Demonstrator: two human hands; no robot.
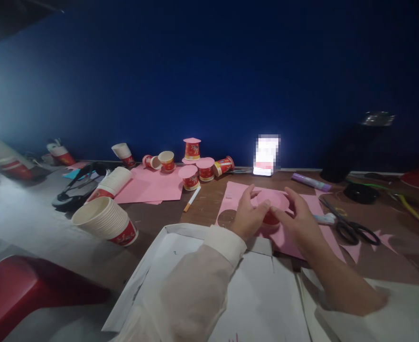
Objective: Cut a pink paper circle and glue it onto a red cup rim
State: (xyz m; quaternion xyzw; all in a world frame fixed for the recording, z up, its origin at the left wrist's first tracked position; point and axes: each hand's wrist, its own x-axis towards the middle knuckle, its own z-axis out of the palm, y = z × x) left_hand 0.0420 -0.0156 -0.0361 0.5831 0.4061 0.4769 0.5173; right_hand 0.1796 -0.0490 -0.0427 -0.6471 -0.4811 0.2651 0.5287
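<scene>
My left hand [250, 213] and my right hand [296, 216] curve round a pink paper disc [274, 200] from both sides. Under the disc stands a red paper cup [270, 219], partly hidden by my fingers. Both thumbs meet near the disc's front edge, and the other fingers are at its sides. Beneath the cup lies a pink sheet [234, 192] with a round hole cut in it. Black scissors [351, 228] rest to the right of my right hand.
A white box lid [252, 285] lies in front. Stacked cups [106, 221] are at left, with several disc-topped cups [205, 170] behind. A lit phone [266, 154] leans on the blue wall. A purple tube [311, 182] and tape roll [360, 193] are at right.
</scene>
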